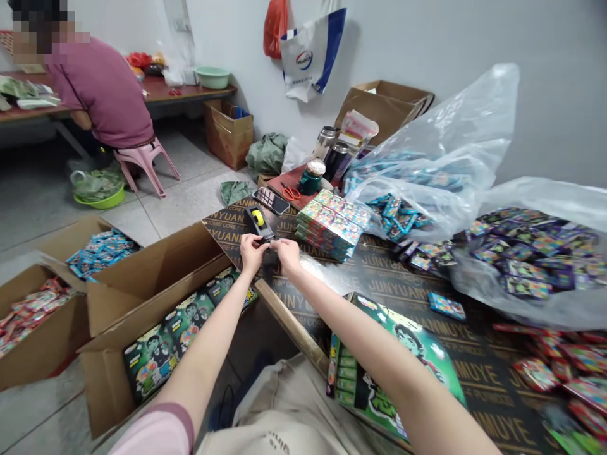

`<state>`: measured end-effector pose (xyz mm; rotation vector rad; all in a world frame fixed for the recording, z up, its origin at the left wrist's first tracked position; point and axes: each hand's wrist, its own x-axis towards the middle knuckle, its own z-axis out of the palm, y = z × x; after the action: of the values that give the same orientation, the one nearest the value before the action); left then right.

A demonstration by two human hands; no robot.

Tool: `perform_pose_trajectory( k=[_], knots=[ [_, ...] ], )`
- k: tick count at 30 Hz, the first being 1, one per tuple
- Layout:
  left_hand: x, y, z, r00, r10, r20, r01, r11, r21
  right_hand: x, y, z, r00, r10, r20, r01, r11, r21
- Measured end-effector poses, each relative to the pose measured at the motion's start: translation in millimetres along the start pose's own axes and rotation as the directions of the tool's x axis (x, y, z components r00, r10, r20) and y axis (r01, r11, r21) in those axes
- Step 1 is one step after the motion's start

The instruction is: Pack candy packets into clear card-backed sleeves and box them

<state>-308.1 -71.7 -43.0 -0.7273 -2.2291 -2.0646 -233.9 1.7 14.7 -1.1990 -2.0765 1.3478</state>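
One black tape dispenser with yellow roll sat on far left part of printed board. At its near end, left hand and right hand pinched, fingertips close together; couldn't tell on what. Stacked small boxes stood just right; green box lay nearer. Far left, another person sat on pink stool.

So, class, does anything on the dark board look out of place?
Yes: one blue packet lies by itself on the dark board, apart from the blue heap at the clear bag, so it looks stray.
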Motion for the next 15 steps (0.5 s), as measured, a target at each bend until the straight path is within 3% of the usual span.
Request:
perform_pose_trajectory(
  k=[4,9,11,14,15],
  knots=[
    [-0.9,0.0,1.4,1.000,0.000,-0.003,0.000,1.000,0.015,-8.0,12.0,2.0,0.998,0.070,0.004,-0.070,0.997,-0.014],
    [4.0,5.8,-1.5,1.000,-0.004,0.005,0.004,1.000,0.028,-8.2,-6.7,-8.9,0.997,0.060,-0.043,-0.061,0.997,-0.037],
    [8.1,11.0,-9.1,0.999,-0.024,0.037,0.022,0.999,0.030,-21.0,-17.6,-34.8,0.998,0.043,-0.044,-0.045,0.998,-0.034],
    [1.9,26.2,-20.8,0.992,-0.118,0.033,0.117,0.993,0.025,-69.7,-26.5,-106.2,0.992,-0.083,-0.099,0.078,0.996,-0.054],
    [-7.6,35.4,-23.0,0.988,-0.154,-0.032,0.155,0.988,0.024,-95.2,-27.4,-135.3,0.949,-0.265,-0.170,0.250,0.963,-0.103]
  ],
)
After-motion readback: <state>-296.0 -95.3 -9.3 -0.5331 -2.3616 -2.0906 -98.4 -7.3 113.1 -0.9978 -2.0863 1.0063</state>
